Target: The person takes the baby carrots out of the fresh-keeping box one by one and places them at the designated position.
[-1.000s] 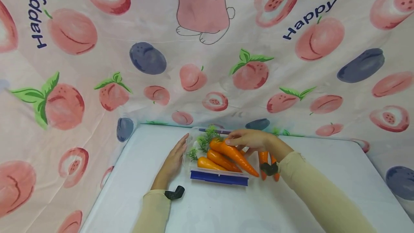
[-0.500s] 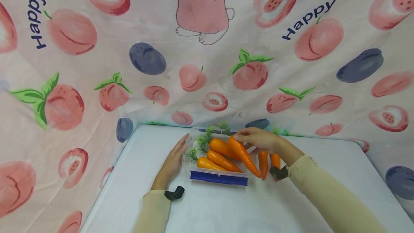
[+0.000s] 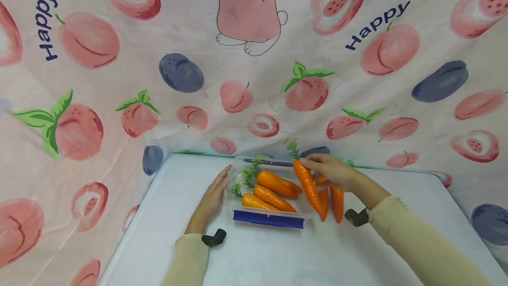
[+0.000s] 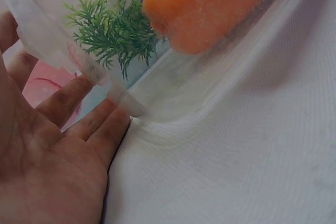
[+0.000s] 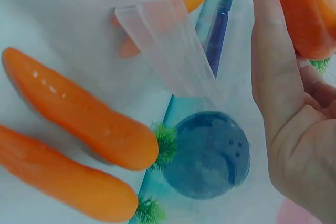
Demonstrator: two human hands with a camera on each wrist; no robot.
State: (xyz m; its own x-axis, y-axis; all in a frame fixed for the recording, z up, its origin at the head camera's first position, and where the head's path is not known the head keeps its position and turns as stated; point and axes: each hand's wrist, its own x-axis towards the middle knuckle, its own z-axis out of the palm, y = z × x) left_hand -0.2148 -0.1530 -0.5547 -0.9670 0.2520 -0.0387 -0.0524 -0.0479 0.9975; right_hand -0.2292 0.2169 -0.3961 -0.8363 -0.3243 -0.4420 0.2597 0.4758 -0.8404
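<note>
The right hand (image 3: 331,172) grips an orange carrot (image 3: 307,184) near its leafy top, tilted over the right end of a clear box (image 3: 309,212). In the right wrist view the thumb and fingers of that hand (image 5: 299,103) hold the carrot (image 5: 304,14). Inside the box lie several carrots (image 3: 274,197) with green tops toward the left. The left hand (image 3: 212,197) rests against the box's left side, its fingers extended; the left wrist view shows the fingertips of this hand (image 4: 63,129) touching the clear wall (image 4: 47,40).
To the right of the box, two more carrots (image 5: 79,111) lie on the white table (image 3: 254,259), their leafy tops toward the back. Blue latch flaps (image 3: 267,219) stick out at the box's front and back. A printed fruit cloth (image 3: 238,65) hangs behind the table.
The right hand has moved right with the carrot from above the other carrots to the box's right end, and the carrot has tilted more upright. The left hand has stayed in place.
</note>
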